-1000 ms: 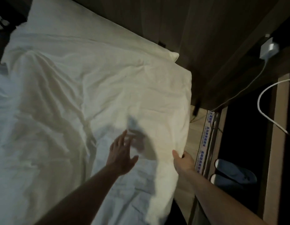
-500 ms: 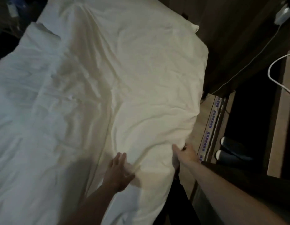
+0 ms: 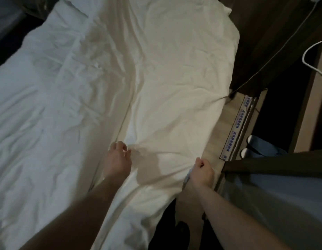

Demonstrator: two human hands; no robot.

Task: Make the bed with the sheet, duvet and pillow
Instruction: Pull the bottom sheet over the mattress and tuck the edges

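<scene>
Nearest, the person's right hand [image 3: 201, 171] pinches the duvet [image 3: 174, 83] at the bed's right edge, its grip curled tight on a fold of white cloth. Just left of it, the left hand [image 3: 118, 156] bunches the same duvet further in on the bed, fingers curled into the fabric. Beyond both, the duvet spreads wrinkled toward the far end, overlapping the paler sheet [image 3: 39, 105] on the bed's left side. Slippers [image 3: 256, 147] sit on the floor beside the right edge.
</scene>
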